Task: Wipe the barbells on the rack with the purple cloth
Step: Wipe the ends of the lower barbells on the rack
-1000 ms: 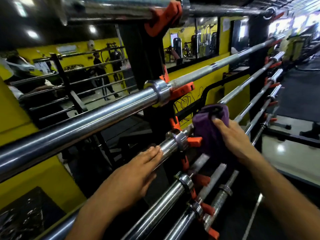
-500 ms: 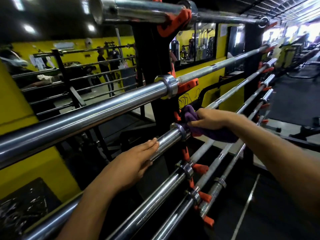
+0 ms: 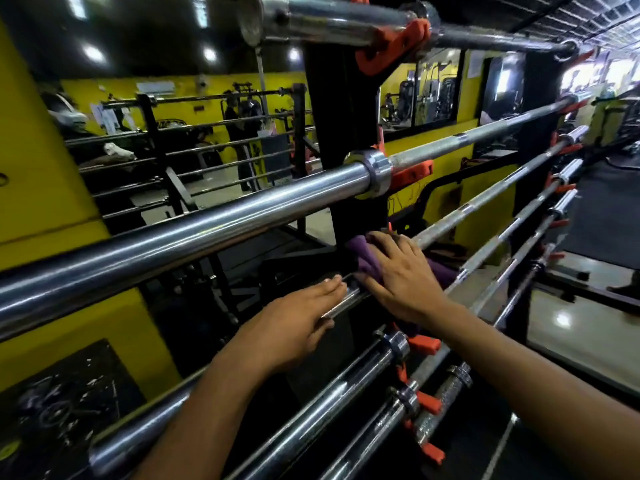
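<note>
Several chrome barbells lie on a black rack (image 3: 341, 140) with orange hooks (image 3: 412, 173). My right hand (image 3: 401, 275) presses the purple cloth (image 3: 363, 254) flat onto the collar end of one barbell (image 3: 450, 223), by the rack post. The cloth bunches under my fingers and palm and hangs down behind the hand. My left hand (image 3: 294, 323) rests with straight fingers on the same bar's thick sleeve (image 3: 337, 304), just left of the cloth. A larger barbell sleeve (image 3: 207, 223) runs above both hands.
More barbells (image 3: 329, 403) lie lower, below my forearms. Another bar (image 3: 329, 20) crosses overhead. A yellow wall (image 3: 38, 161) with a mirror stands behind the rack; a person (image 3: 242, 140) stands in the background. Grey gym floor (image 3: 581, 334) lies to the right.
My right hand has slid the cloth left and down along the bar, onto the collar by the post, and now lies flatter on it. My left hand has stayed on the sleeve.
</note>
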